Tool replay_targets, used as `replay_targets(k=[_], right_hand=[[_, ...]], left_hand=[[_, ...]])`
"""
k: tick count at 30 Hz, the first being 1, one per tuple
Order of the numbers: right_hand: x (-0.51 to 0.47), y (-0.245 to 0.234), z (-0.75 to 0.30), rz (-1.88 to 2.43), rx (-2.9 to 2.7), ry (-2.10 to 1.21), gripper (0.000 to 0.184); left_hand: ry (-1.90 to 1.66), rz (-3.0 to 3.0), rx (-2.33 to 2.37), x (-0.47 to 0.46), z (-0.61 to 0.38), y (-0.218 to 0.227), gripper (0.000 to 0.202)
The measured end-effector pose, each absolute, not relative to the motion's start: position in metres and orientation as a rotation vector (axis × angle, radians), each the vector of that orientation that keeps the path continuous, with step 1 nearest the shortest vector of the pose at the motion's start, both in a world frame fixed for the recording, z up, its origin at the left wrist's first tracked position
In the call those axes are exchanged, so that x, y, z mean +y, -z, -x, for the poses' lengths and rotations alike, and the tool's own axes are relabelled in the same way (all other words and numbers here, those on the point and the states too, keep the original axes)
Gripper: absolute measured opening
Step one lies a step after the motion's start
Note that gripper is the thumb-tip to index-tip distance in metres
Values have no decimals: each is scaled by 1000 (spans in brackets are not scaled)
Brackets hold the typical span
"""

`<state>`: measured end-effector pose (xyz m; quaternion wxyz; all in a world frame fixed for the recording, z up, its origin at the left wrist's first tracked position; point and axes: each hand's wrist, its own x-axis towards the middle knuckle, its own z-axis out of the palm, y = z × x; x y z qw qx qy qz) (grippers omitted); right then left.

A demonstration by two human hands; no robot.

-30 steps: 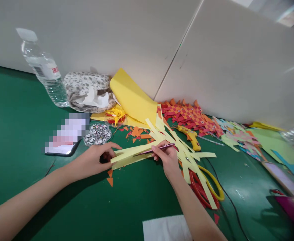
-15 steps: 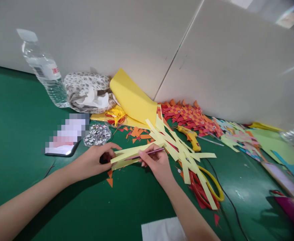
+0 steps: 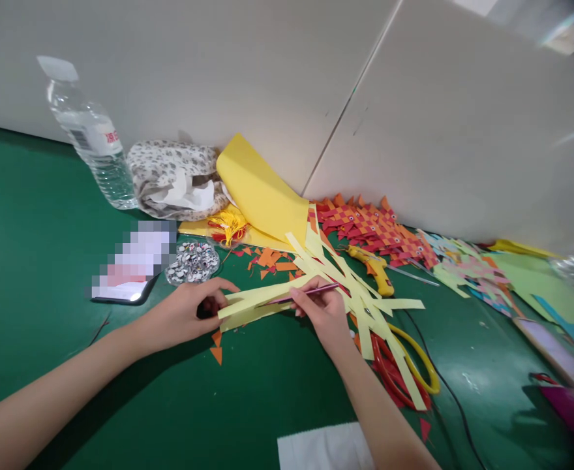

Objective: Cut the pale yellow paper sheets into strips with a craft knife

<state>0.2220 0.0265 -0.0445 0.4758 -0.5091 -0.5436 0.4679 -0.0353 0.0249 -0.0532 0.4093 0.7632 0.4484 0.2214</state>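
My left hand (image 3: 189, 310) pinches the left end of some pale yellow paper strips (image 3: 255, 301). They stretch to the right, spread slightly apart, above the green table. In my right hand (image 3: 321, 313) is a slim purple pen-like tool (image 3: 329, 287), gripped like a pencil. Its left end lies against or between the strips; the exact contact is hidden. Beyond my right hand, more loose pale yellow strips (image 3: 365, 303) lie crisscrossed in a heap. Small orange paper scraps (image 3: 267, 259) are scattered behind the held strips.
A phone (image 3: 135, 267), a bag of googly eyes (image 3: 192, 261) and a water bottle (image 3: 91, 134) are at the left. Yellow card (image 3: 262, 186) leans against the wall. Woven red-orange paper pieces (image 3: 365, 225), a yellow glue gun (image 3: 376, 269) and scissors with red and yellow handles (image 3: 431, 372) lie right.
My right hand has slid a little to the right along the strips with the purple tool. My left hand keeps its hold at the left end.
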Motion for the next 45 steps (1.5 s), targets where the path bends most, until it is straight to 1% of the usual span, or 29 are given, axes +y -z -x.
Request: replay_targets(k=[9, 11, 15, 17, 20, 22, 26, 33, 36, 38, 40, 41, 43, 45], right_hand=[[31, 38, -233, 1193, -1317, -1049, 26], [29, 31, -232, 1140, -1256, -984, 24], [5, 21, -203, 1005, -991, -734, 19], [-15, 23, -179, 985, -979, -720, 16], [-41, 37, -153, 871, -1201, -735, 12], [-50, 48, -149, 828, -1332, -644, 8], [-43, 61, -167, 814, -1454, -555, 10], [-20, 58, -221, 927, -1487, -348, 10], [-27, 52, -229, 1013, -1432, -260, 9], [-43, 47, -227, 1074, -1455, -247, 12], [-64, 44, -220, 1099, -1687, -276, 25], [-74, 44, -216, 1062, -1833, -208, 30], [-90, 43, -210, 991, -1994, -207, 25], [-95, 44, -207, 877, -2157, -102, 24]], left_hand=[[-593, -1933, 1127, 25, 35, 54, 35], [-601, -1946, 1116, 24, 35, 54, 34], [-607, -1959, 1098, 25, 35, 54, 35], [-617, -1954, 1090, 25, 35, 54, 36], [-627, -1958, 1098, 26, 34, 55, 38], [-631, -1960, 1102, 27, 34, 56, 40], [-642, -1946, 1085, 26, 35, 58, 37], [-614, -1966, 1081, 24, 36, 54, 33], [-605, -1963, 1090, 24, 35, 52, 33], [-604, -1957, 1097, 24, 34, 52, 33], [-610, -1951, 1103, 25, 34, 52, 33], [-613, -1948, 1103, 25, 34, 52, 33], [-616, -1942, 1100, 25, 34, 53, 34], [-613, -1943, 1097, 25, 35, 53, 34]])
